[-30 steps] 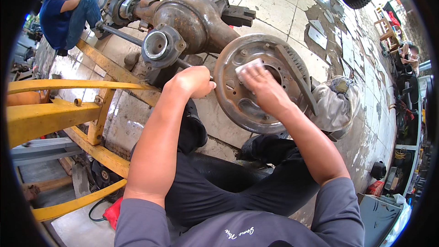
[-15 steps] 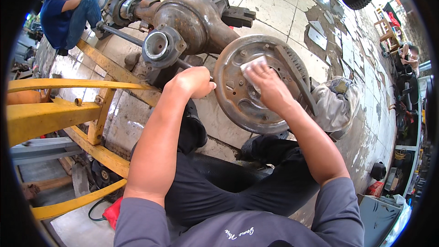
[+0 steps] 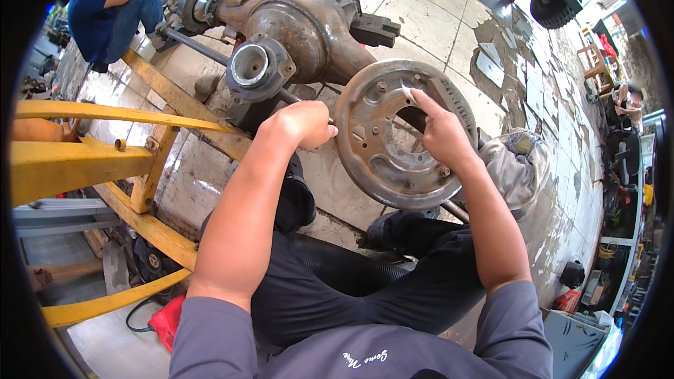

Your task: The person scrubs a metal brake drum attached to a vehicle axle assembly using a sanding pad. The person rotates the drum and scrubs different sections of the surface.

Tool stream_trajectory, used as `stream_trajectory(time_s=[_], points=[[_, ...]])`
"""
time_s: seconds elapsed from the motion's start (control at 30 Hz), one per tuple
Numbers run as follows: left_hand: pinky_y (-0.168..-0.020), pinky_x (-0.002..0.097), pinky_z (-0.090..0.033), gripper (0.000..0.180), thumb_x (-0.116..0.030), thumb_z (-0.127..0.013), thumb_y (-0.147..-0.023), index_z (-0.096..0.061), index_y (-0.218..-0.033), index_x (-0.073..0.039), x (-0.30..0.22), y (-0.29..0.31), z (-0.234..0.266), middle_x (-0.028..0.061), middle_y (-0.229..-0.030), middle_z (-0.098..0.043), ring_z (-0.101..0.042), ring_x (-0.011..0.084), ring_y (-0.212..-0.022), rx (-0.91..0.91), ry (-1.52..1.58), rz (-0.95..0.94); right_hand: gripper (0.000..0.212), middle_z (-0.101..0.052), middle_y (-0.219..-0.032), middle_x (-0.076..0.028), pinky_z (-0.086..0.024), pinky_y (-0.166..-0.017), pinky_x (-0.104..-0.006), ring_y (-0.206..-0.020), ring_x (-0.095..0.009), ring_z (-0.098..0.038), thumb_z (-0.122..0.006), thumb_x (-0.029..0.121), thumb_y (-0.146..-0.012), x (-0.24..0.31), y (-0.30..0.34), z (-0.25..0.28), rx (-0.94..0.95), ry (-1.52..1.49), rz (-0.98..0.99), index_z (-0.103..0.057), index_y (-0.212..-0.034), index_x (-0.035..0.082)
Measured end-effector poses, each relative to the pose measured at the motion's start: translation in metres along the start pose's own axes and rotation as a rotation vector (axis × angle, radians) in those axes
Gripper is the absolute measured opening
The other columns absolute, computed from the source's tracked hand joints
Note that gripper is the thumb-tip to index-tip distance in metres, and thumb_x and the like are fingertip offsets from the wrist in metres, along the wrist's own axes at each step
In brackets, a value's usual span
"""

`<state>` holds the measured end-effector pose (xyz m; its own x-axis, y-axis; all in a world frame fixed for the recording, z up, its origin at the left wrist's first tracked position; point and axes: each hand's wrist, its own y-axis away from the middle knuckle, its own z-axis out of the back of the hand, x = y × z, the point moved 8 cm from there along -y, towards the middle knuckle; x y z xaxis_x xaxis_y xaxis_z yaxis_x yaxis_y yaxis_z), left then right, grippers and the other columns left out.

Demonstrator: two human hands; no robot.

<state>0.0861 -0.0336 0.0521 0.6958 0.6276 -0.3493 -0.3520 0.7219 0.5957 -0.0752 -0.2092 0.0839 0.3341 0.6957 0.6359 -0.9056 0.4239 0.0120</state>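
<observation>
A round, rust-stained brake backing plate (image 3: 361, 116) with several holes stands tilted before me, a curved brake shoe (image 3: 449, 98) along its right side. My right hand (image 3: 446, 133) is over the plate, holding a white cloth (image 3: 407, 91); only a small tip of it shows at the fingers, against the upper part of the plate. My left hand (image 3: 302, 125) is closed round a dark rod (image 3: 289, 97) just left of the plate's rim. Behind both lies a large rusty axle housing (image 3: 295, 28) with a round flange (image 3: 251, 67) facing up.
A yellow metal frame (image 3: 84, 179) stands at my left. Crumpled grey cloth (image 3: 516, 172) lies right of the plate. At the far left a person in blue (image 3: 95, 24) squats by the axle's end. Shelving (image 3: 621, 260) lines the right, and broken tiles (image 3: 491, 63) cover the floor.
My right hand has shifted to the right across the plate; the cloth, spread under its fingers before, now shows only as a tip. My left hand keeps its place on the rod.
</observation>
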Motion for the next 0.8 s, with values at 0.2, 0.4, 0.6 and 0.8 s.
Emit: stream_trajectory(time_s=[0.2,0.4,0.6,0.8], points=[[-0.091,0.0462,-0.051,0.039,-0.034,-0.058,-0.098,-0.073,-0.103,0.002,-0.004,0.001,0.003,0.0225,-0.103,-0.071,-0.067,0.0379,-0.099,-0.014,-0.03,-0.009,0.044,-0.062,-0.114,-0.008,-0.048,-0.094,-0.0296,-0.107,-0.017,-0.06,-0.056,-0.007,-0.084,-0.031,0.018,0.012,0.135,-0.849,-0.344,-0.054,-0.127,0.002],[-0.094,0.046,-0.051,0.04,-0.034,-0.059,-0.098,-0.072,-0.106,0.003,-0.011,-0.002,0.004,0.0244,-0.108,-0.07,-0.066,0.0391,-0.104,-0.03,-0.079,0.018,0.058,-0.064,-0.117,-0.011,-0.051,-0.091,-0.0348,-0.108,-0.022,-0.063,-0.068,0.005,-0.082,-0.026,0.047,-0.008,0.475,-0.304,-0.313,-0.049,-0.136,0.004],[-0.094,0.0464,-0.05,0.041,-0.034,-0.059,-0.098,-0.072,-0.105,0.004,-0.011,-0.002,0.002,0.0255,-0.108,-0.069,-0.066,0.0401,-0.105,-0.011,-0.1,0.025,0.061,-0.069,-0.109,-0.023,-0.051,-0.091,-0.0399,-0.1,-0.031,-0.068,-0.067,0.015,-0.088,-0.011,0.054,0.031,0.297,0.204,-0.263,-0.048,-0.145,0.005],[-0.095,0.0458,-0.05,0.04,-0.034,-0.061,-0.097,-0.072,-0.105,0.004,-0.012,-0.003,0.002,0.0263,-0.108,-0.069,-0.066,0.04,-0.105,-0.034,-0.063,0.032,0.059,-0.059,-0.134,-0.023,-0.045,-0.104,-0.0475,-0.128,-0.041,-0.054,-0.071,0.024,-0.09,-0.052,0.048,0.071,-0.004,0.409,-0.423,-0.047,-0.14,0.007]])
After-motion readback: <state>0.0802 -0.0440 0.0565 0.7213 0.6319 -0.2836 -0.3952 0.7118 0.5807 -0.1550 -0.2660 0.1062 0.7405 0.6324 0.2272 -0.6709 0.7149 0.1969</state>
